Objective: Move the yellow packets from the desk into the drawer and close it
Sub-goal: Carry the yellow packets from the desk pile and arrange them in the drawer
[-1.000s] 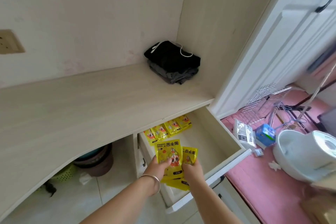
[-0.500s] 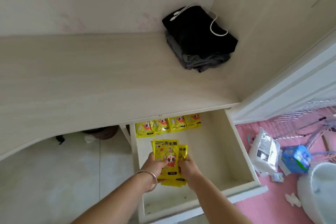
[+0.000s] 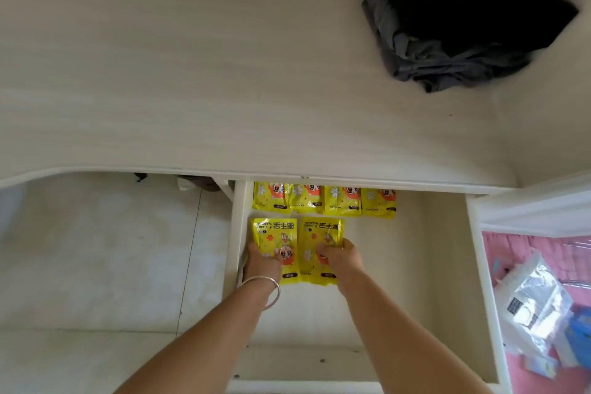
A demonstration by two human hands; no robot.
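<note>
Now, left hand: fingers flat on the left yellow packet, pressing it to the drawer floor.
Right hand: fingers resting on the right yellow packet, just beside the first.
Back row of packets: four, partly under the desk edge.
Drawer: pulled open.
Dark folded clothes: on the desk's far right.

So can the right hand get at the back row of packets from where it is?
Probably yes. The right hand rests on a front packet, the back row lies just beyond with nothing between, though the desk edge overhangs it.
</note>
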